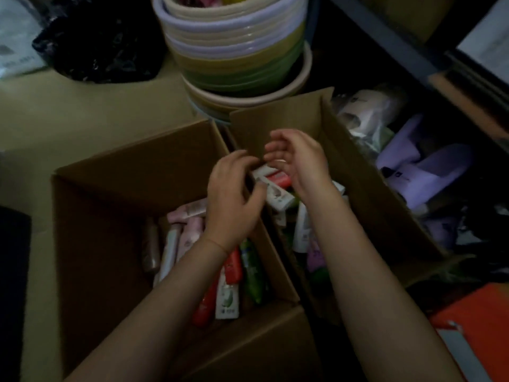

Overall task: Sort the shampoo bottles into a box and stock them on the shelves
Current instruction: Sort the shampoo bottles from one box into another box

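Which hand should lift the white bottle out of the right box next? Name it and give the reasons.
Probably the left hand: its fingertips and thumb already touch the white bottle atop the right box. The right hand hovers open above, holding nothing.

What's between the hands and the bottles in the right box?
Nothing visible. The left hand and right hand are both over the open right box, just above the white bottle on top of the pile; flaps are folded clear.
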